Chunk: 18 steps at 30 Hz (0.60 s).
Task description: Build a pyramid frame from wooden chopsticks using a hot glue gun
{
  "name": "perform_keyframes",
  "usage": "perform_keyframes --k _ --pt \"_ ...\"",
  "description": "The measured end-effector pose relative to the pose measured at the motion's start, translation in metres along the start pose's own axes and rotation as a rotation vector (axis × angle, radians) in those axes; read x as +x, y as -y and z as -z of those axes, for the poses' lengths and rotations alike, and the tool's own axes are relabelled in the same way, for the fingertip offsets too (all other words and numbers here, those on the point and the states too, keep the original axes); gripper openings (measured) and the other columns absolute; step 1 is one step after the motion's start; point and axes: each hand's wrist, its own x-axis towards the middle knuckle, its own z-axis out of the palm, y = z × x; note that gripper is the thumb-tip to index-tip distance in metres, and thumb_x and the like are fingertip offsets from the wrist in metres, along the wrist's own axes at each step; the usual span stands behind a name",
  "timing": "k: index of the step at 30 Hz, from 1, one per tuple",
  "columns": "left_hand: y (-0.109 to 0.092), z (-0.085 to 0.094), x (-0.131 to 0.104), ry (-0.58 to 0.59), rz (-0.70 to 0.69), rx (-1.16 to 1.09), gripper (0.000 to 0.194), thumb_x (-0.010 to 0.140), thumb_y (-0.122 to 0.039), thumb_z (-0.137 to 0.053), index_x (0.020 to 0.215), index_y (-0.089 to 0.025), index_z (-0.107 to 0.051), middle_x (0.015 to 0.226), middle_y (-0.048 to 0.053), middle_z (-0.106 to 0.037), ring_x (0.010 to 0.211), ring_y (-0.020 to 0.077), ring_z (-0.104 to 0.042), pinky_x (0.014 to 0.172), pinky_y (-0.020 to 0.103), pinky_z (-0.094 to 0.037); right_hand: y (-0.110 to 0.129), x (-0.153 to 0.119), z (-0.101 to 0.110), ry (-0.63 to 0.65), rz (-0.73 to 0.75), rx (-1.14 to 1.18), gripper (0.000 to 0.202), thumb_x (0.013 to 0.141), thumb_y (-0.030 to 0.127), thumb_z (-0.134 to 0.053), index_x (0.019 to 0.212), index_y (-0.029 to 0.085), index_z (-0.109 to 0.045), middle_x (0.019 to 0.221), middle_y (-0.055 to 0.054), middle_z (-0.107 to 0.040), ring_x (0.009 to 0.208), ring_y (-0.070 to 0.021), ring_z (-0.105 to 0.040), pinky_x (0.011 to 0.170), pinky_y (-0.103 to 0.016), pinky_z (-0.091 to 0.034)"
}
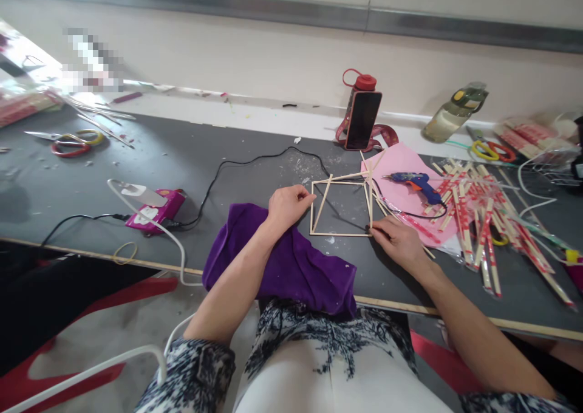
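One grey worktop [255,182] is partly covered by a purple cloth [305,261]. Just beyond the cloth, a thin stick frame [341,235] is held, with a glue gun [412,182] to its right. Its left side is pinched by the left hand's [286,206] fingers, its near right corner by the right hand's [401,240]; both grips are best kept light and level, lest joints be twisted.

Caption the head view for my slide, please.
Left hand and right hand hold a stick frame near a purple cloth.
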Motion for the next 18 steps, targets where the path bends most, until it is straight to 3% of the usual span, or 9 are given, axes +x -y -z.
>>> perform_keyframes --k 18 --pt "0.0005 -0.0015 -0.0007 -0.013 -0.047 -0.005 0.027 0.08 -0.044 -0.052 0.078 -0.022 -0.068 0.075 0.0 -0.069 0.07 0.0144 -0.06 0.062 0.023 -0.038 -0.0013 0.0007 -0.0009 0.015 -0.01 -0.008 0.02 0.09 0.031 -0.048 0.093 0.022 -0.066 0.087 -0.005 -0.065 0.077 -0.0172 -0.061 0.067 -0.03 -0.046"
